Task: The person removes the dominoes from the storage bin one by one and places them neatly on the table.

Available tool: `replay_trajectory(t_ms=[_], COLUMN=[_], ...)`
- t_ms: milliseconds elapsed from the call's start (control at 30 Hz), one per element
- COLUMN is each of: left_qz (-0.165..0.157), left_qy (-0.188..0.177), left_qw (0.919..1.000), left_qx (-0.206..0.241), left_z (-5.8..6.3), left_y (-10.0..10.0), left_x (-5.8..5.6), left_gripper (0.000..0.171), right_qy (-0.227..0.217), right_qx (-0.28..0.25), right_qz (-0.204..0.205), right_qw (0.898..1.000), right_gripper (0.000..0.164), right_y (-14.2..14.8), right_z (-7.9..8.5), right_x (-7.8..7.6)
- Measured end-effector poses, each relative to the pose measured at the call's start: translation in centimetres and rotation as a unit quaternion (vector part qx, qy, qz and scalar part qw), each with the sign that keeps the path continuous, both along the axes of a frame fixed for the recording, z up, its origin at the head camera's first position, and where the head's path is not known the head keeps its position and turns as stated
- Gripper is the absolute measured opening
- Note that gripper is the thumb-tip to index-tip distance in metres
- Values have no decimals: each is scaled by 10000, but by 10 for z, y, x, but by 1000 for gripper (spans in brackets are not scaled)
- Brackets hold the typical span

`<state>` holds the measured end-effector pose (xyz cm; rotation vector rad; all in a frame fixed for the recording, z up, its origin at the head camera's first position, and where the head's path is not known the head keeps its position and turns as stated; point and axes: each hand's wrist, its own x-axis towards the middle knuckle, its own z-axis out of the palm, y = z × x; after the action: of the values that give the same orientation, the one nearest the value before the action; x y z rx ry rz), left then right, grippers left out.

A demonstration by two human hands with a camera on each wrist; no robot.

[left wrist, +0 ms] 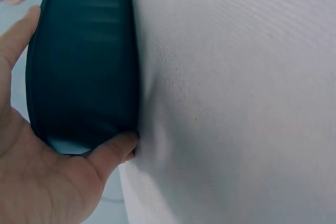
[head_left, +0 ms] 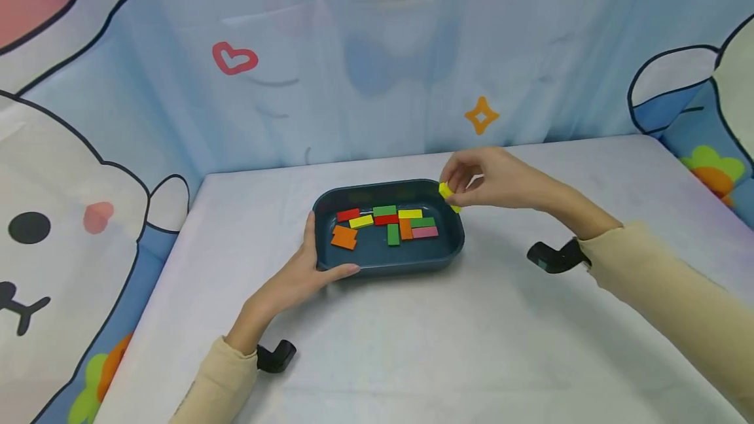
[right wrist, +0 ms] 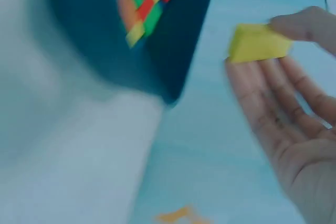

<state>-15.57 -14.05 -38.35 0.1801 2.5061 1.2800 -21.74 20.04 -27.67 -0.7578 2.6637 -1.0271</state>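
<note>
A dark teal tray [head_left: 406,268] stands on the white-covered table and holds several small flat blocks in red, yellow, green, orange and pink. My left hand [head_left: 297,277] grips the tray's left end, the thumb along the front wall and the fingers at the far side. Over the tray's back right corner, my right hand [head_left: 501,178] pinches a yellow block [right wrist: 260,43] between thumb and fingertips. Inside the tray, orange blocks [head_left: 344,238] lie at the left, and a pink block [head_left: 425,232] lies at the right beside a green one.
A white cloth [head_left: 424,358] covers the table. Behind it hangs a light blue curtain [head_left: 377,84] printed with cartoon animals, a heart and a star. Black wrist cameras [head_left: 554,257] stick out from both beige sleeves.
</note>
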Motion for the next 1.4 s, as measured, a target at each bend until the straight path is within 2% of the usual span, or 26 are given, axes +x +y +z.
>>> replay_trajectory(t_ms=[167, 300, 433, 767, 933, 1400], left_qz=[4, -21, -53, -3, -4, 49], left_qy=[-23, -68, -130, -138, -123, -183], left_qw=[10000, 10000, 9998, 9999, 9999, 9997], left_qx=[14, 32, 109, 25, 78, 157], left_z=[2, 1, 1, 0, -1, 0], left_y=[1, 1, 1, 0, 1, 1], left_x=[0, -1, 0, 0, -1, 0], left_gripper=[123, 122, 122, 122, 122, 122], right_qy=[-321, -264, -382, -721, -673, -670], right_qx=[-932, -1206, -1400, -1457, -1266, -1219], right_qz=[-628, -789, -741, -488, -637, -703], right_qw=[9932, 9892, 9866, 9855, 9876, 9878], right_gripper=[27, 29, 28, 26, 26, 26], right_y=[38, 55, 65, 72, 71, 71], right_z=[-26, -46, -63, -93, -104, -117], right_x=[-7, -12, -19, -31, -38, -50])
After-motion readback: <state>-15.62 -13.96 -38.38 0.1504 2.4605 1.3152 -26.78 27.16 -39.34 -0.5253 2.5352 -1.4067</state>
